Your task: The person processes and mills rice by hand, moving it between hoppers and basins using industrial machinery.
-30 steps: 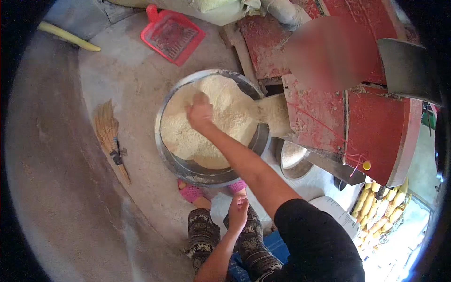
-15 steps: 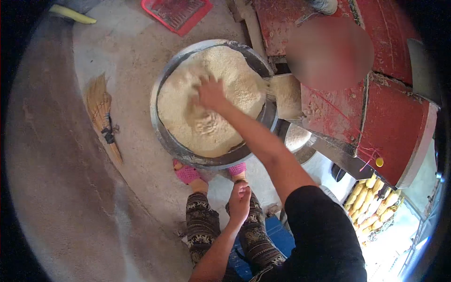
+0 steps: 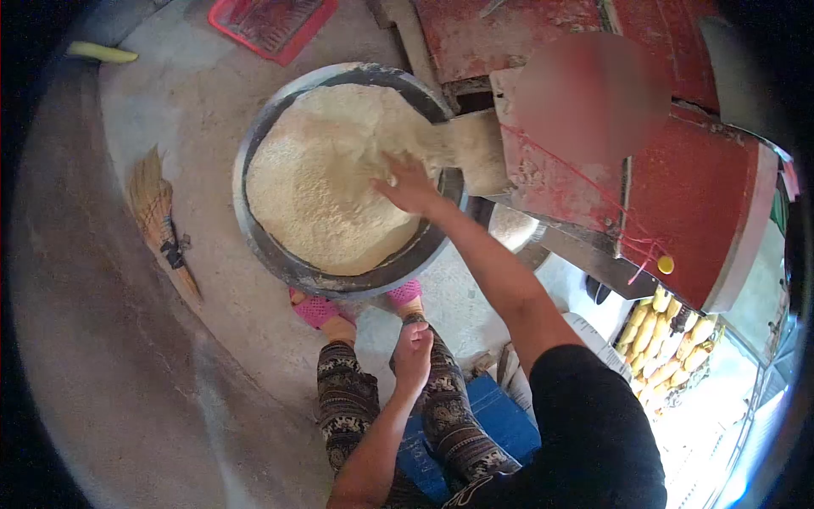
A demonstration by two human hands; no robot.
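A wide metal basin [image 3: 253, 231] on the concrete floor holds a heap of pale ground meal [image 3: 314, 178]. My right hand [image 3: 409, 183] lies palm down, fingers spread, on the right edge of the heap, just below the spout [image 3: 471, 151] of a red milling machine [image 3: 695, 204]. It holds nothing that I can see. My left hand [image 3: 413, 356] rests on my knee with loose fingers and nothing in it. I am seated on a blue stool [image 3: 492, 416], with my feet in pink sandals [image 3: 315, 310] against the basin's near rim.
A smaller metal bowl [image 3: 519, 231] with some meal sits under the machine, right of the basin. A straw broom [image 3: 157, 216] lies on the floor to the left, a red dustpan [image 3: 271, 21] beyond the basin. Several yellow corn cobs [image 3: 666, 339] are piled at the right.
My right hand has swept across the heap from its left-centre to the right edge by the spout, smoothing the meal. My left hand has stayed on my knee.
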